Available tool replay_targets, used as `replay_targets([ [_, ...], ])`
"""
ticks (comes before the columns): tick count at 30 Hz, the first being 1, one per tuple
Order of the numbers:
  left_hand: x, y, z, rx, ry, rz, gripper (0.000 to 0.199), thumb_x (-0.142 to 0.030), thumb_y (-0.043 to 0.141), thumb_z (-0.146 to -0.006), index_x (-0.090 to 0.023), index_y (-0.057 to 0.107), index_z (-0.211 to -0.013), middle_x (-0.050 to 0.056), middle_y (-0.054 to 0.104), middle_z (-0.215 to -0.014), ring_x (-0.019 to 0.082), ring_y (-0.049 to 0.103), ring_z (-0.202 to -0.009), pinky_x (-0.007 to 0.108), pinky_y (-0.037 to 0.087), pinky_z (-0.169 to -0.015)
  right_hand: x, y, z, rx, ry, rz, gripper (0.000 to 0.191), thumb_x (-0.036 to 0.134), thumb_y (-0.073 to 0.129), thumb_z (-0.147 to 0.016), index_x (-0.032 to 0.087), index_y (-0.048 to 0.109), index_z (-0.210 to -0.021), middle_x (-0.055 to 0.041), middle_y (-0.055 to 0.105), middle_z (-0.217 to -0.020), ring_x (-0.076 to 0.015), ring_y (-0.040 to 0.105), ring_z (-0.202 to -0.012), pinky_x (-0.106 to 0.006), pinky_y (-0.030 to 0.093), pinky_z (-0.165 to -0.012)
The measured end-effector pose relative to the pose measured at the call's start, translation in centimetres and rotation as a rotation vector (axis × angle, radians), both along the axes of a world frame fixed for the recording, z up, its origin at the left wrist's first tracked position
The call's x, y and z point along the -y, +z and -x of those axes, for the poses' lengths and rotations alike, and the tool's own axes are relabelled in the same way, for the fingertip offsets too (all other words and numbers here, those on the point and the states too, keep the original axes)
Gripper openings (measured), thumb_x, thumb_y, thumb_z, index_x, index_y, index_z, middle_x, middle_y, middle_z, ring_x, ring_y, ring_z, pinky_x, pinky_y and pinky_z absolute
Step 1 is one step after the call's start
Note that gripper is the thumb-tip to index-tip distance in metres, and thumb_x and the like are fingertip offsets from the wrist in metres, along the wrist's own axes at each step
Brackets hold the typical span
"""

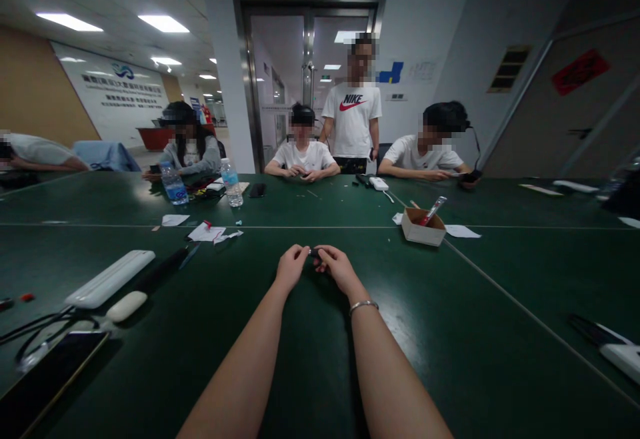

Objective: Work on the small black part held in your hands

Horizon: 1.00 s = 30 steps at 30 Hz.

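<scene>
Both of my hands meet over the green table point(320, 332), pinching a small dark object point(314, 253) between them. My left hand point(291, 267) grips its left end, where a light, shiny bit shows at the fingertips. Around its right end my right hand point(337, 269) is closed, with the lower fingers curled beneath. The object's kind cannot be made out, since fingers cover most of it. A silver bangle point(364, 305) circles my right wrist.
To the left lie a white power bank point(111, 279), a white rounded case point(127, 306), cables and a phone point(53, 375). Paper scraps and bottles point(231, 184) stand beyond. A small box point(423, 229) sits ahead right. Several people are across the table.
</scene>
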<state>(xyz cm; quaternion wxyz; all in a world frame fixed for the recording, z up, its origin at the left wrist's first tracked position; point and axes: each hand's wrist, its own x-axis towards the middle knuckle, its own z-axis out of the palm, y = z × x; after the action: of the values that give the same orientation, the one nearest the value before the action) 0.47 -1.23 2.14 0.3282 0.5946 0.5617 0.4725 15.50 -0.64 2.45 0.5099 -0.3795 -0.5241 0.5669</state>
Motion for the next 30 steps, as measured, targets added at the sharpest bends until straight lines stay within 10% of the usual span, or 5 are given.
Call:
replay_targets([
  [14, 0.28, 0.35, -0.28, 0.225, -0.121, -0.051, 0.026, -0.037, 0.058, -0.078, -0.018, 0.058, -0.096, 0.007, 0.064, -0.097, 0.016, 0.060, -0.084, 0.021, 0.044, -0.057, -0.45, -0.65, -0.17, -0.071, -0.009, 0.040, 0.040, 0.049, 0.071, -0.067, 0.014, 0.066, -0.086, 0.0008, 0.059, -0.054, -0.0107, 0.053, -0.047, -0.025, 0.038, -0.050],
  [30, 0.17, 0.45, -0.39, 0.172, -0.123, -0.075, 0.020, -0.035, 0.054, -0.079, -0.018, 0.062, -0.088, 0.003, 0.064, -0.081, 0.013, 0.058, -0.071, 0.024, 0.044, -0.064, 0.06, 0.18, -0.08, -0.029, -0.010, 0.056, 0.041, 0.050, 0.072, -0.064, 0.015, 0.065, -0.082, 0.0020, 0.057, -0.051, -0.0113, 0.052, -0.046, -0.025, 0.035, -0.048],
])
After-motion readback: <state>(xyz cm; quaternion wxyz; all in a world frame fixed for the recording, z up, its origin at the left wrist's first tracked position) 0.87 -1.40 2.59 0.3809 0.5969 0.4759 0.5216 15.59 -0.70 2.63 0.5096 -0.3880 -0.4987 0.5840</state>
